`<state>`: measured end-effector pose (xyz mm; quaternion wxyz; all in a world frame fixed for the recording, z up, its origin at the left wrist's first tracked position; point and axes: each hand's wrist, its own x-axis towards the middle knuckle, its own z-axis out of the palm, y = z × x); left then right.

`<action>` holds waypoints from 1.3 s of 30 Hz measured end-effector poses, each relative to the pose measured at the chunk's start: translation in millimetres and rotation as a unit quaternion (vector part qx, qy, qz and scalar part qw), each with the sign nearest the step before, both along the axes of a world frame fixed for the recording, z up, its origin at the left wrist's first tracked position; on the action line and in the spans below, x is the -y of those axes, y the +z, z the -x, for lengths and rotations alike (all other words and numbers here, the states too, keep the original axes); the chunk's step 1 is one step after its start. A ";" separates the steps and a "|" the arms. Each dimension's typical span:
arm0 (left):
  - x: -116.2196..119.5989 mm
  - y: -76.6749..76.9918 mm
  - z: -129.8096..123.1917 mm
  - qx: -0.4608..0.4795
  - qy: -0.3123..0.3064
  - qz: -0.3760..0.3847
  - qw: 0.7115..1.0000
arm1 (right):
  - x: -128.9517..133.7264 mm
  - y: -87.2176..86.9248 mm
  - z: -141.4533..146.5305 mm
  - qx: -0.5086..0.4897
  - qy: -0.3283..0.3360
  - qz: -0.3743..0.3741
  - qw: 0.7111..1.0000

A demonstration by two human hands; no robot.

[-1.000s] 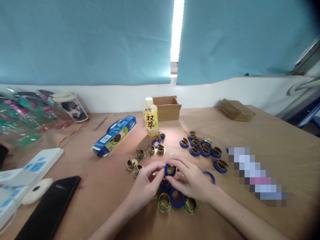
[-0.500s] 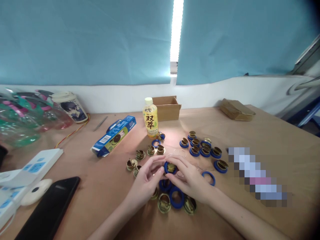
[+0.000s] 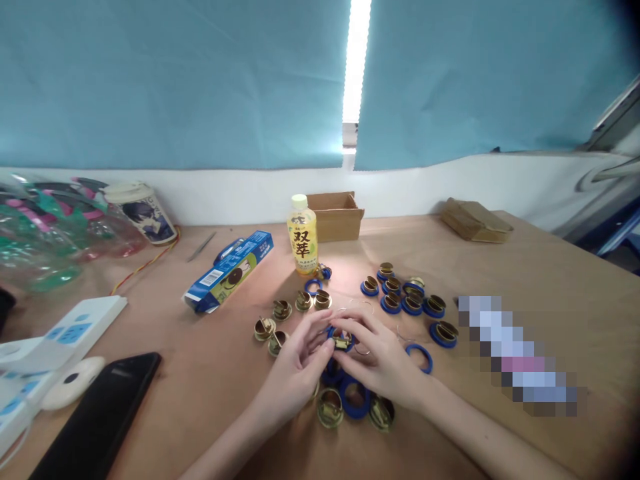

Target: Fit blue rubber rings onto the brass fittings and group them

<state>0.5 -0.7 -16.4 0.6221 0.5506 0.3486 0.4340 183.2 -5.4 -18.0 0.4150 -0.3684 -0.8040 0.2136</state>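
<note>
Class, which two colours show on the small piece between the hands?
The piece shows blue on its rim and gold inside, best seen in the head view.

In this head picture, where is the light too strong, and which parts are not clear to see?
Head view, top: the strip between the blue curtains is glaring white; head view, upper right corner: dark; head view, right: a pixelated patch blocks detail; head view, centre: the held blue-and-brass piece looks soft.

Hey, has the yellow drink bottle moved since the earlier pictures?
No. The yellow drink bottle stands where it did, overlapping the cardboard box's left end; both shift very slightly together in the picture.
</note>
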 end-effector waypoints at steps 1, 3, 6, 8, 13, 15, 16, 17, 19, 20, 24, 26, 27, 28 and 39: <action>0.1 -0.1 0.5 -0.004 0.002 0.003 1.000 | -0.3 0.4 -0.1 -0.001 0.001 -0.002 1.000; -0.4 -1.1 1.9 -0.015 -0.001 0.007 1.000 | -0.4 1.5 0.3 -0.002 0.003 -0.009 1.000; -2.5 -3.5 3.9 -0.018 -0.012 -0.002 1.000 | 0.3 3.0 2.0 -0.004 0.005 -0.020 1.000; -4.1 -4.6 4.2 -0.015 -0.011 -0.006 1.000 | 0.8 2.9 2.8 -0.005 0.006 -0.025 1.000; -6.7 -4.0 2.5 -0.011 -0.010 0.001 1.000 | 1.5 0.5 2.0 0.002 0.014 -0.022 1.000; -7.3 -3.9 2.2 -0.006 -0.015 -0.001 1.000 | 1.4 0.3 1.1 0.011 0.018 -0.018 1.000; -7.6 -4.0 2.1 -0.005 -0.015 -0.002 1.000 | 1.3 0.4 0.6 0.016 0.019 -0.014 1.000; -7.9 -4.3 2.2 -0.005 -0.015 -0.002 1.000 | 1.2 0.6 0.2 0.022 0.019 -0.009 1.000; -8.5 -4.7 2.6 -0.006 -0.015 -0.001 1.000 | 0.9 1.0 -0.3 0.028 0.019 -0.002 0.999; -8.8 -4.8 2.9 -0.006 -0.016 0.001 1.000 | 0.7 1.2 -0.6 0.029 0.018 -0.003 0.999; -8.7 -4.1 4.9 -0.009 -0.025 0.001 1.000 | 0.1 1.0 -2.0 0.025 0.013 -0.014 0.999; -8.2 -3.4 5.8 -0.013 -0.027 0.000 1.000 | -0.3 1.2 -3.2 0.024 0.011 -0.013 1.000; -7.8 -3.1 6.1 -0.016 -0.026 0.001 1.000 | -0.5 1.5 -3.8 0.024 0.011 -0.010 1.000; -7.5 -2.8 6.3 -0.018 -0.023 0.003 1.000 | -0.6 1.9 -4.3 0.024 0.013 -0.007 1.000; -4.3 2.7 1.4 -0.001 0.019 0.015 1.000 | -0.7 7.5 -5.4 -0.005 0.011 0.051 0.999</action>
